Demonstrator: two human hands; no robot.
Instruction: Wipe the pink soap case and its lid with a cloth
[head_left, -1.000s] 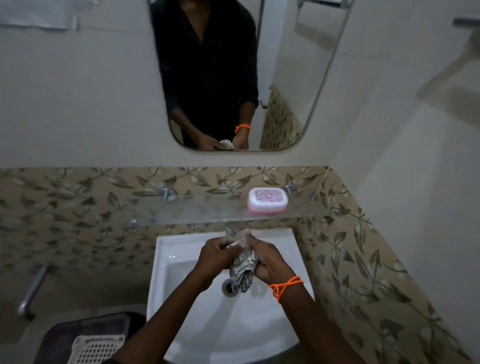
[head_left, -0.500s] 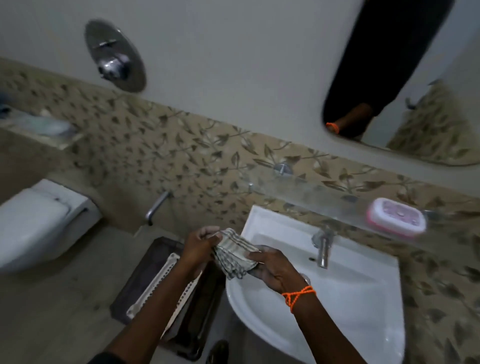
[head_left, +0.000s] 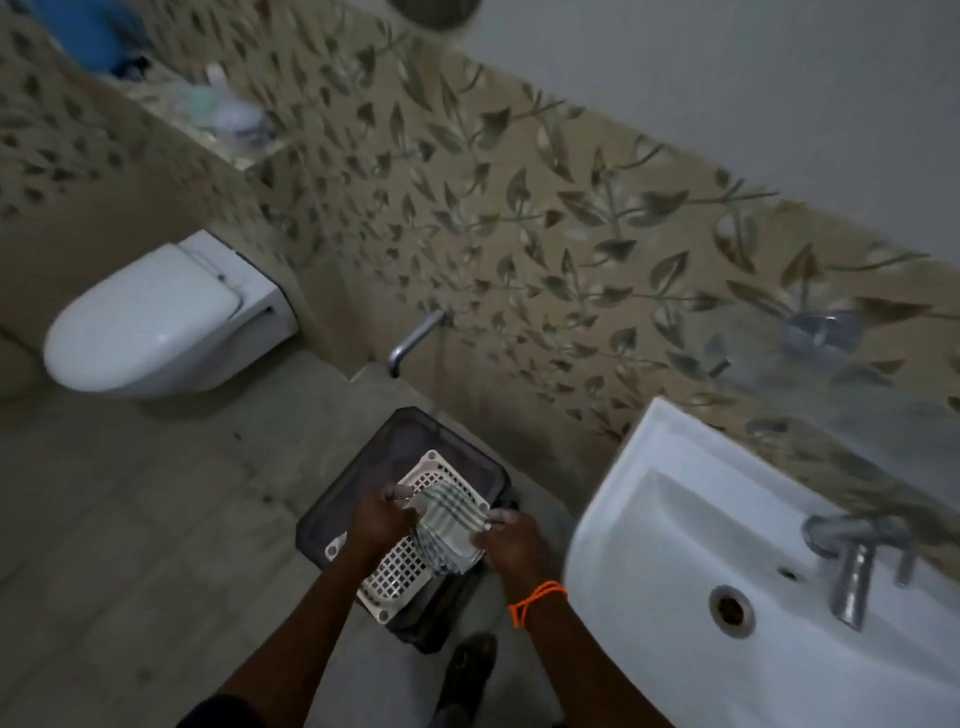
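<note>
In the bathroom, over the basket on the floor: cloth pinched between left hand and right hand, soap case out of sight, so best to fold flat first.

A crumpled, grey-and-white striped woven cloth is the only task item in view, bunched into soft folds and hanging loosely downward. It is held up in the air above the white perforated plastic basket, over the basket's far half, with its lower folds drooping toward the lattice.
</note>
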